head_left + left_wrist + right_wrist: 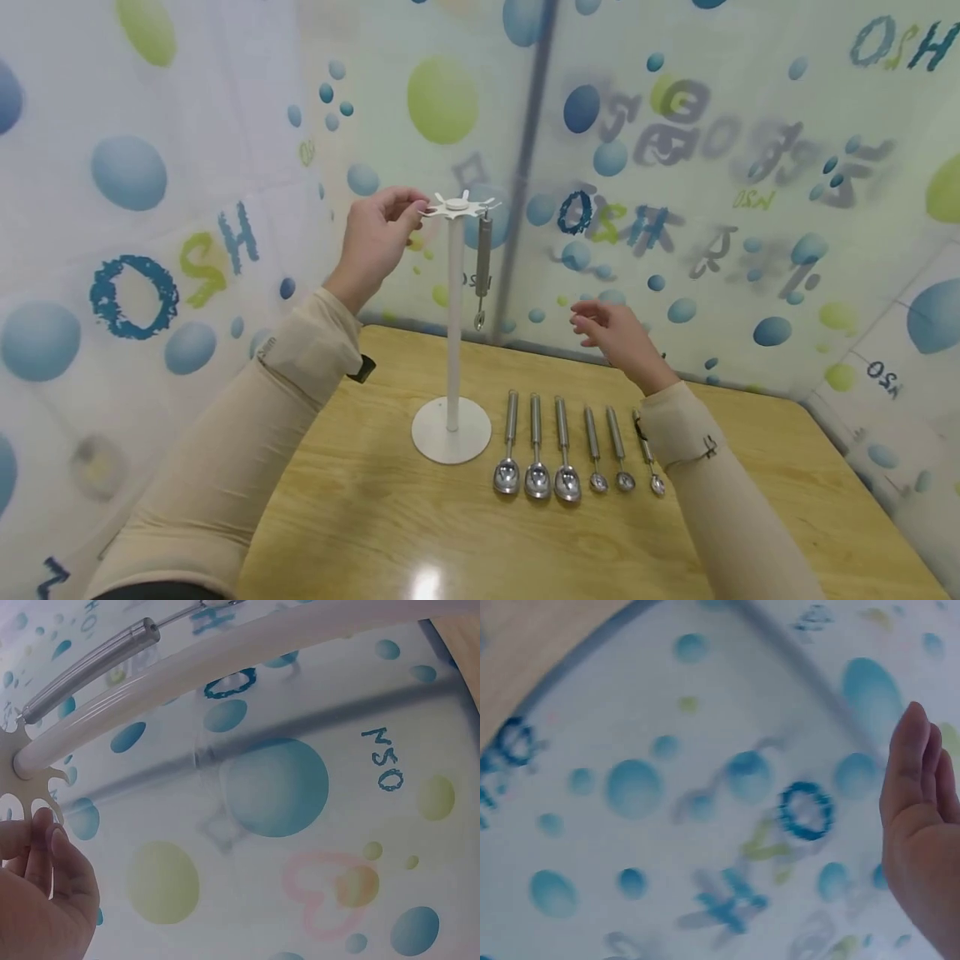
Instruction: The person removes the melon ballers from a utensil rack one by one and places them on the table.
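Observation:
My left hand point(378, 237) pinches one arm of the hooked top point(457, 206) of a white stand point(453, 333), thumb against fingertips. In the left wrist view, the fingertips point(46, 825) meet one of the hooks. From another hook, on the right side of the stand, hangs a small metal scoop point(483, 258), its handle up and its bowl down. My right hand point(618, 337) is in the air above the table's back edge, fingers loosely bent and nothing in them. Below it lies a row of steel scoops, including a large one point(537, 479) and a small one point(597, 482).
The stand's round white base point(431, 442) rests on the wooden table point(450, 542), left of the row of scoops. Three large scoops lie nearer the stand, three small ones farther right. Patterned curtains point(675, 250) rise behind the table and at both sides.

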A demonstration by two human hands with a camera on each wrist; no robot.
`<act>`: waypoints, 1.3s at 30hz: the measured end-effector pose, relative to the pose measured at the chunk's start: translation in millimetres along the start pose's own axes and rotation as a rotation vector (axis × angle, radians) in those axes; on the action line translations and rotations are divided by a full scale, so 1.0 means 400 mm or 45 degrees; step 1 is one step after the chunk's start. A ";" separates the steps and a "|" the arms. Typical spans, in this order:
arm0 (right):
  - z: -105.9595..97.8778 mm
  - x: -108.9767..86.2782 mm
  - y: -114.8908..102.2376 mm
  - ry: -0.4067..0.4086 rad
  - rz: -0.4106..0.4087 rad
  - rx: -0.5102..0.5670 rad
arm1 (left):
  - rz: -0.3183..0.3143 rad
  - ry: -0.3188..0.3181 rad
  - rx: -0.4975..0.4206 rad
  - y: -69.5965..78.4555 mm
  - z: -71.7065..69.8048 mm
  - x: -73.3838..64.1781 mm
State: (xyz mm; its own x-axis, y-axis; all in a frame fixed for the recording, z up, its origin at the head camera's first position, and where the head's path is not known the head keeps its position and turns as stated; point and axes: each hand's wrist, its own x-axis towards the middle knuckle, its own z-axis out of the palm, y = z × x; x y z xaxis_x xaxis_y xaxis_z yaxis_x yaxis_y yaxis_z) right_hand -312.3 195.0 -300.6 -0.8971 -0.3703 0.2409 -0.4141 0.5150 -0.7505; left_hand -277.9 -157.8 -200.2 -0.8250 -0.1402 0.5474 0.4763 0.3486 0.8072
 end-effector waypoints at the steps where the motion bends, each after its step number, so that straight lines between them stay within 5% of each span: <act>1: 0.006 0.007 -0.027 0.009 -0.020 0.037 | 0.001 -0.001 0.001 0.000 0.001 0.000; 8: 0.071 0.067 -0.179 0.095 -0.134 0.268 | -0.008 -0.011 -0.045 0.003 0.003 0.002; 14: 0.128 0.095 -0.256 0.106 -0.215 0.403 | -0.030 -0.015 -0.104 -0.006 0.011 0.004; 26: 0.179 0.109 -0.304 0.132 -0.276 0.516 | -0.029 -0.023 -0.138 -0.015 0.006 0.010; 39: 0.191 0.097 -0.323 0.096 -0.256 0.576 | -0.181 -0.062 -0.407 -0.011 0.006 0.022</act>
State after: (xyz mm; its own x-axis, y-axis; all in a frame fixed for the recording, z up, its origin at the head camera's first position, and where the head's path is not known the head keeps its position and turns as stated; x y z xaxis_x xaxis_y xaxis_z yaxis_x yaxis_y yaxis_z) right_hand -281.7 55.0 -241.1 -0.8218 -0.3624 0.4397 -0.4870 0.0461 -0.8722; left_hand -288.0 -158.4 -199.7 -0.8999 -0.1192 0.4194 0.4201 0.0203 0.9073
